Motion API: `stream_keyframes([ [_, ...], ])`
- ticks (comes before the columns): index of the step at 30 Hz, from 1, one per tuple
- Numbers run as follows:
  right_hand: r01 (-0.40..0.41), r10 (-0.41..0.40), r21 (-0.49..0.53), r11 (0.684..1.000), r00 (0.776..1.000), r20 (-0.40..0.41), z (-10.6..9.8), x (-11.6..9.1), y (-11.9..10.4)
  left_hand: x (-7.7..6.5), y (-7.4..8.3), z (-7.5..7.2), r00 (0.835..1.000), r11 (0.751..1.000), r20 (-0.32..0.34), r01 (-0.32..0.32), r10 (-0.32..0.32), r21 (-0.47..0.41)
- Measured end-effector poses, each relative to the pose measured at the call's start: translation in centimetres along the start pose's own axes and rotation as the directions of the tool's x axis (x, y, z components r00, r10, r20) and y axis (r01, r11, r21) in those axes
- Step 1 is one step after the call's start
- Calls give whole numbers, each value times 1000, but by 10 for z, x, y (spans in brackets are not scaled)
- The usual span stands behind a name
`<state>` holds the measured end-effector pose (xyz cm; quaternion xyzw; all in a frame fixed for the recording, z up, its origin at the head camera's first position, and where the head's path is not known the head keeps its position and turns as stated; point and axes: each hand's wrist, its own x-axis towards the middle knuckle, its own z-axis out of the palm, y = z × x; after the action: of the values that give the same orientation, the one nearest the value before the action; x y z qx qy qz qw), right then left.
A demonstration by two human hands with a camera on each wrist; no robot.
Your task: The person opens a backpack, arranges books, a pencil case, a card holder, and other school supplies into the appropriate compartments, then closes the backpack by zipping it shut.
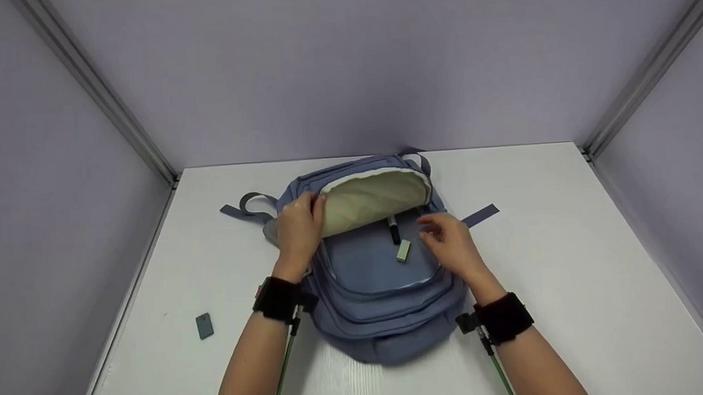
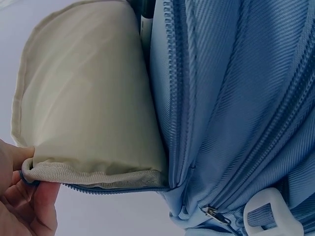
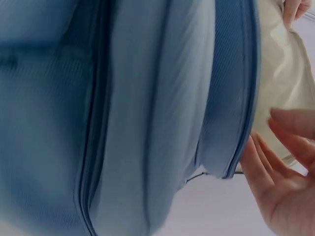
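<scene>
A blue backpack (image 1: 390, 338) lies on the white table with its front pocket unzipped and the cream-lined flap (image 1: 376, 199) folded up. My left hand (image 1: 300, 225) pinches the flap's edge at its left corner, as the left wrist view also shows. On the blue panel below the flap lie a black-and-white marker (image 1: 395, 231) and a small pale green block (image 1: 403, 251). My right hand (image 1: 449, 240) is just right of these, fingers loosely bent near the pocket's right edge. Between its thumb and fingers (image 3: 295, 140) nothing shows in the right wrist view.
A small dark rectangular object (image 1: 204, 325) lies on the table (image 1: 578, 306) to the left. Straps (image 1: 481, 216) spread out from both sides of the backpack. Grey walls (image 1: 344, 70) stand at the back and sides.
</scene>
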<state>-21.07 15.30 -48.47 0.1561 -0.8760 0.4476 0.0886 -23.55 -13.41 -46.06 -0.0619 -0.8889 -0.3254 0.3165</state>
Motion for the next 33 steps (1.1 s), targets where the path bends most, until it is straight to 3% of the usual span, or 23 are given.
stream_keyframes([
  [2,42,-44,-53,998,998,-49,-2,5,2,0,0,0,1000,1000,0,-4,4,4],
  [4,72,-79,-133,988,996,-49,-3,11,4,0,-1,-1,1000,1000,0,-5,5,8],
  [9,98,-76,-295,951,994,84,-2,27,12,-1,-2,-2,1000,1000,-4,9,-9,9],
  [13,103,-55,-306,946,985,161,2,39,18,-2,-4,-4,1000,1000,-9,21,-21,8],
  [22,143,-90,-248,958,973,212,5,54,24,-12,-13,-10,999,997,31,32,-30,-68],
  [25,149,-86,-274,950,970,229,2,55,24,-19,-21,-15,998,997,50,52,-49,-63],
  [28,177,-102,-317,932,965,240,0,54,27,-31,-35,-22,990,994,85,110,-108,-12],
  [31,211,-131,-353,912,962,238,-2,53,29,-45,-54,-31,975,982,128,172,-180,73],
  [33,234,-153,-370,899,960,235,-3,53,30,-54,-69,-39,956,966,172,216,-239,138],
])
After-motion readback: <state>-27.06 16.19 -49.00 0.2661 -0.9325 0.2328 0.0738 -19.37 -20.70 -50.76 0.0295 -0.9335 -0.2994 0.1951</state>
